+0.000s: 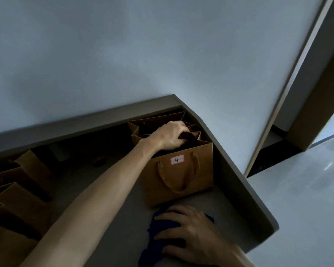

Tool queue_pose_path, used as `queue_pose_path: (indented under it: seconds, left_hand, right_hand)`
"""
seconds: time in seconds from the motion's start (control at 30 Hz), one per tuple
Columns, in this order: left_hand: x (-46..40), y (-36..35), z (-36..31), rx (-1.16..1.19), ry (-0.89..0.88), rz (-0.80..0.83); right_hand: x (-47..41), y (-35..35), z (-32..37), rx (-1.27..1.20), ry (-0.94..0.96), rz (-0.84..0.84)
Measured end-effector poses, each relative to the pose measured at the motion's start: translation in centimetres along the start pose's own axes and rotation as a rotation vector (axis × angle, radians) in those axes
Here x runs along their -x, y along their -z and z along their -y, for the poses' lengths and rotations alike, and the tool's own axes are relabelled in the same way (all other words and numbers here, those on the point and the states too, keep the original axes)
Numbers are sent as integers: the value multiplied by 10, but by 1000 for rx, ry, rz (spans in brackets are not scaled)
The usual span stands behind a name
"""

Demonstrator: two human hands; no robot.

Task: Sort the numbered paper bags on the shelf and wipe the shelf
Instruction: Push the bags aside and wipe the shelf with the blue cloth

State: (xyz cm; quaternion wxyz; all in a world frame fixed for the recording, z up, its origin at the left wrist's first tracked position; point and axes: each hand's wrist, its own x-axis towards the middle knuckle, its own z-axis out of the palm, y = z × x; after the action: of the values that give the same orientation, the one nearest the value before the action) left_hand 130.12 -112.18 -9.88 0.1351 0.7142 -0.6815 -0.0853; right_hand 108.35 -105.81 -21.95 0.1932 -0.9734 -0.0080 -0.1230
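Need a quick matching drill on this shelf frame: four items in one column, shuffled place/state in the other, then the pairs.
Column 1
1. left hand
2. right hand
3. blue cloth
4. bag labelled 4

Column 2
A. upright, handles hanging down its front
B. fingers reach into an open bag top
C. pinned flat on the shelf under a hand
D. lies spread over the cloth

Pairs: 1-B, 2-D, 3-C, 4-A

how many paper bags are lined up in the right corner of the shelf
3: the bag marked 4 in front, one behind it, one at the back. More may be hidden.
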Motion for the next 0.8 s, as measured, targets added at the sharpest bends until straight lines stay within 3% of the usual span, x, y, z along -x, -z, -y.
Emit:
queue_pose_path:
  seconds: [0.33, 0.53, 0.8]
  left_hand:
    - [6, 7, -1, -44, 42, -21]
    - [68, 29, 3, 105, 30, -245]
    - [197, 34, 32, 196, 201, -609]
  right_hand:
    - [-10, -19, 8, -37, 126, 16]
    - [-45, -62, 44, -58, 293, -7]
    - [-117, -68, 75, -76, 222, 66]
